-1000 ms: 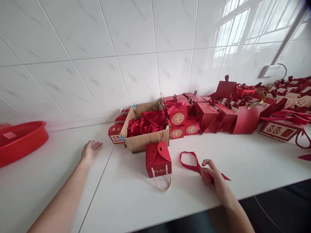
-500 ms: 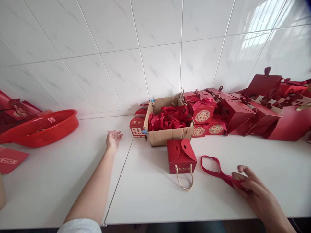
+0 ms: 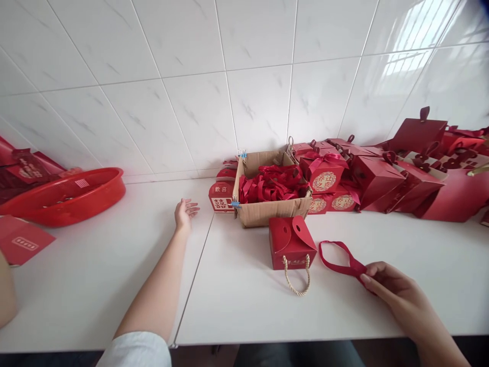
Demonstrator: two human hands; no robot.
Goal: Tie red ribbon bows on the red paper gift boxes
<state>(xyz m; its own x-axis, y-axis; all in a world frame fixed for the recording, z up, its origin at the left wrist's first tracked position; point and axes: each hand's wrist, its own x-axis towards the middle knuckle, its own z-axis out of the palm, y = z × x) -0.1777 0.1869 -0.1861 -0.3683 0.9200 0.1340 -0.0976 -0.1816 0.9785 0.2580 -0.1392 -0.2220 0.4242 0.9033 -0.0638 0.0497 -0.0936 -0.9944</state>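
My right hand (image 3: 393,290) pinches a red ribbon (image 3: 340,266) between thumb and fingers; its loop spreads out on the white table to the left. Left of the ribbon stands a small red gift box (image 3: 292,242) with a closed notched flap and a beige rope handle (image 3: 298,285) hanging at its front. My left hand (image 3: 185,215) rests on the table with its fingers apart and nothing in it, nearest to a red box with white characters (image 3: 222,198). Behind the gift box, a cardboard box (image 3: 275,211) holds a heap of red ribbons (image 3: 273,183).
Stacked red gift boxes (image 3: 328,176) line the tiled wall (image 3: 260,102), with larger red boxes (image 3: 376,181) further right. On the left are a red plastic basin (image 3: 87,193) and a flat red packet (image 3: 28,239). A seam (image 3: 194,280) runs across the table.
My right hand's fingers have closed into a firmer pinch on the ribbon. The view has shifted slightly, moving the whole scene a little to the right; the left hand keeps its pose.
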